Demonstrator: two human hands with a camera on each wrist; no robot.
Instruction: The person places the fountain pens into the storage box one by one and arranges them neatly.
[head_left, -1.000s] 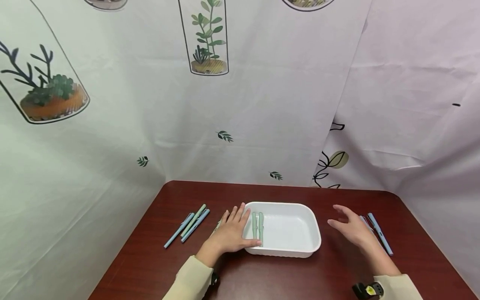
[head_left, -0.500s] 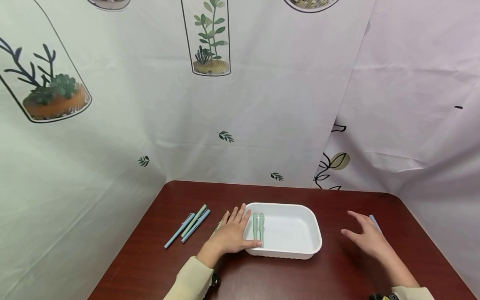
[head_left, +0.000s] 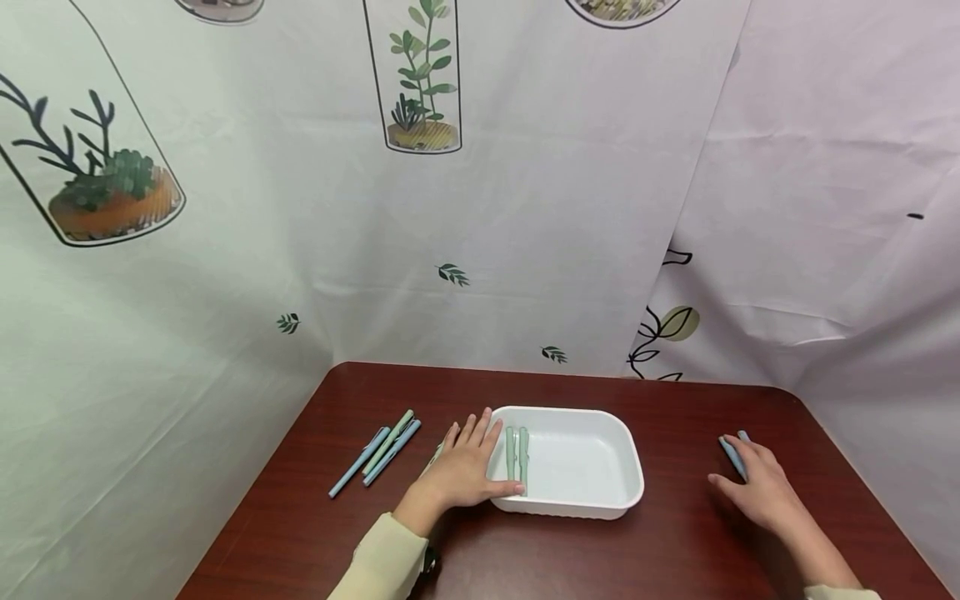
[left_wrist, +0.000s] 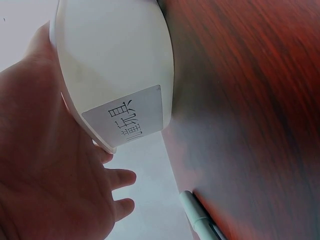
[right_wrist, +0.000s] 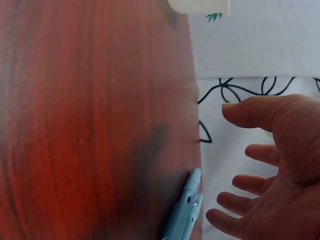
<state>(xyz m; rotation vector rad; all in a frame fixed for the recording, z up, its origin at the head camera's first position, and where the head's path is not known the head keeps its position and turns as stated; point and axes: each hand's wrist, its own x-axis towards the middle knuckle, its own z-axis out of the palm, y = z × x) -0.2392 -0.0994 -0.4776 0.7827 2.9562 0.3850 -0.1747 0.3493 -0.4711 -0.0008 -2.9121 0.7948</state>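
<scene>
Your right grip (head_left: 757, 487) has moved outward, away from the white box (head_left: 585, 467), to two blue pens (head_left: 733, 461) on the tabletop (head_left: 675, 542), partly hidden behind it. Its fingers are spread, pinching nothing; the pens seem within reach, not yet picked up. Your left grip (head_left: 461, 471), also spread, stays against the box, two green pens (head_left: 511, 450) inside just right of its fingers.

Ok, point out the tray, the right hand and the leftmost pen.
Tray (head_left: 588, 458): head view, its bare floor.
Right hand (head_left: 759, 490): head view, back of the hand.
Leftmost pen (head_left: 359, 463): head view, middle of its length.
</scene>
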